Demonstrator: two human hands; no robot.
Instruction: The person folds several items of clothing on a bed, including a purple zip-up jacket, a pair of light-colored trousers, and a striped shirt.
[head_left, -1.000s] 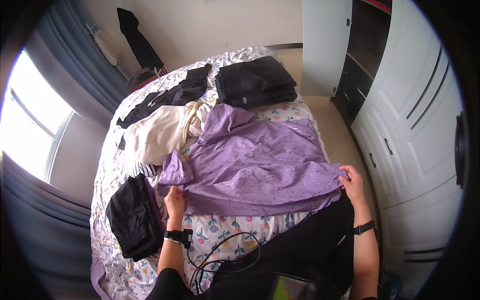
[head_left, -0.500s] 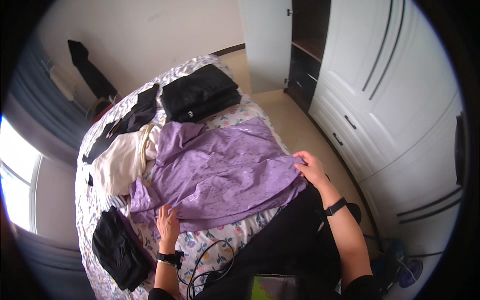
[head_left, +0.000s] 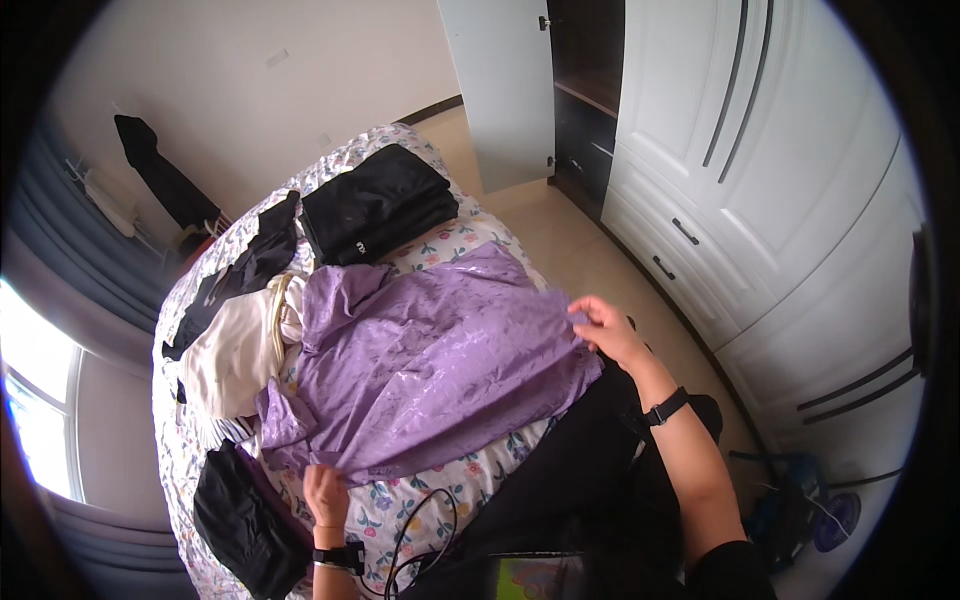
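Observation:
A purple short-sleeved garment [head_left: 430, 350] with a shiny pattern is spread across the bed, its sleeves toward the left and its hem toward the right. My right hand [head_left: 607, 330] pinches the far corner of the hem, drawing that edge up slightly. At the near left, my left hand [head_left: 326, 493] is closed at the garment's near edge beside the lower sleeve; its fingertips are partly hidden. A cream garment [head_left: 230, 355] lies against the sleeve side. Near my left wrist is a folded black garment [head_left: 245, 520].
Folded black clothing [head_left: 378, 205] is stacked on the flowered bedsheet [head_left: 480, 478]. Another dark garment [head_left: 240, 265] lies at the bed's far left. A black cable [head_left: 412, 520] loops near my lap. White wardrobes [head_left: 770, 150] line the right, one door [head_left: 500, 90] open. Curtains [head_left: 90, 240] hang left.
My left hand has moved nearer to me and its fingers have closed at the garment's near edge. My right hand keeps its pinch on the hem, which lifts slightly. The view has shifted a little.

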